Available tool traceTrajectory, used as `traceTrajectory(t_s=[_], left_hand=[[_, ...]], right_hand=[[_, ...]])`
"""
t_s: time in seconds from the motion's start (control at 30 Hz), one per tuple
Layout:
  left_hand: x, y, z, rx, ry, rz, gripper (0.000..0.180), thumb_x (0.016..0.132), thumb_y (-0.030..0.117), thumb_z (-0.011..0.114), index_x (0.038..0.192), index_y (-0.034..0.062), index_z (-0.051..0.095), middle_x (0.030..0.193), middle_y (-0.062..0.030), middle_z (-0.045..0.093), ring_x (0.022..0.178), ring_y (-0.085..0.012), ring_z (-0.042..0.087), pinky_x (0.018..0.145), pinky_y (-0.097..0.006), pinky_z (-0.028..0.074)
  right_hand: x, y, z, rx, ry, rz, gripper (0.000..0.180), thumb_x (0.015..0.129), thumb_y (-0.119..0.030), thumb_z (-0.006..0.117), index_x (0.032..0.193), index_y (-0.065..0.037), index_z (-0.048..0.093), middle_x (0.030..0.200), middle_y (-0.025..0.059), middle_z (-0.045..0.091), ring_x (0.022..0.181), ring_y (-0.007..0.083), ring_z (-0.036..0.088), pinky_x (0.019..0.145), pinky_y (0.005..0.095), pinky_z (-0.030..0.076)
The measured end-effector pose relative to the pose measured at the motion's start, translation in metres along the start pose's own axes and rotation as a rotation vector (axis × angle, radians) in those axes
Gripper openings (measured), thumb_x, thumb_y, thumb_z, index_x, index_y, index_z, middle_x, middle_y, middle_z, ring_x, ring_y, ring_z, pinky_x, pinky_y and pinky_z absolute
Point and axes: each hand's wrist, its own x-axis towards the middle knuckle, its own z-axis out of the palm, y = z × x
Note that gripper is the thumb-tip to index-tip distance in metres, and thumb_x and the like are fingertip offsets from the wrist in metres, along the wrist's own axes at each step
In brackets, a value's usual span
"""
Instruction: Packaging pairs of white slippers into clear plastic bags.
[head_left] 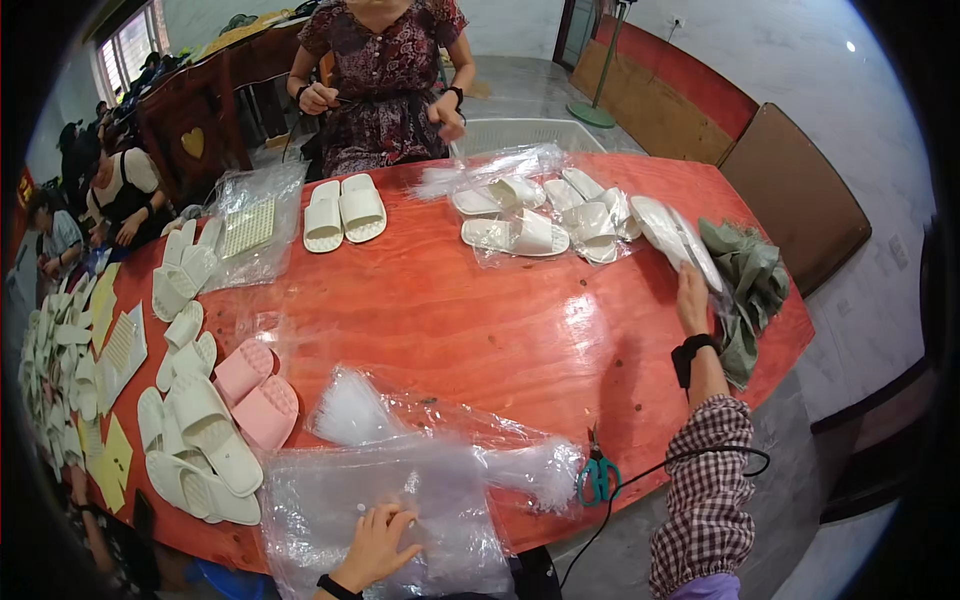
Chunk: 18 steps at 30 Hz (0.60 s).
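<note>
I'm looking down at a worn red table (520,330) in a workroom, with other people seated along its far and left edges. My right hand (691,297) is stretched out to the far right side and closed around the heel end of a pair of white slippers (676,232), which stick out beyond my fingers, soles pressed together. Just right of that hand lies a heap of grey-green bags (752,275); left of it, more white slippers in clear wrap (545,215).

My left hand (378,545) lies flat, fingers spread, on a stack of clear plastic bags (390,510) at the near edge. Left of it sit a pink pair (258,392) and several white pairs. Teal scissors (598,478) lie to its right.

The slippers look like moulded foam: light, a little springy, smooth-soled, pale and plain. I judge they are easy to carry in one hand, best pinched across the middle or heel so the two stay paired. The bags look thin, slick and limp, likely to slide and cling together.
</note>
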Motion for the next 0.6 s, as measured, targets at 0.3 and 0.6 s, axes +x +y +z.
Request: traceTrajectory(t_s=[0.3, 0.6], left_hand=[[-0.010, -0.017, 0.015, -0.085, 0.068, 0.088, 0.048, 0.075, 0.030, 0.072, 0.116, 0.0136, 0.053, 0.114, -0.0107, 0.049, 0.108, -0.0283, 0.048, 0.089, -0.043, 0.039], [-0.016, -0.026, 0.021, -0.051, 0.173, 0.200, 0.049, 0.077, 0.021, 0.069, 0.122, 0.0102, 0.050, 0.125, -0.0153, 0.046, 0.116, -0.0340, 0.045, 0.096, -0.045, 0.040]], right_hand=[[0.034, -0.128, -0.152, 0.548, 0.106, 0.047, 0.043, 0.101, -0.025, 0.042, 0.140, -0.009, 0.041, 0.148, 0.0041, 0.036, 0.137, 0.0202, 0.032, 0.106, 0.0437, 0.032], [-0.014, -0.227, -0.280, 1.063, -0.048, -0.190, 0.046, 0.101, -0.026, 0.034, 0.142, -0.005, 0.038, 0.150, 0.0095, 0.032, 0.141, 0.0255, 0.024, 0.113, 0.0517, 0.025]])
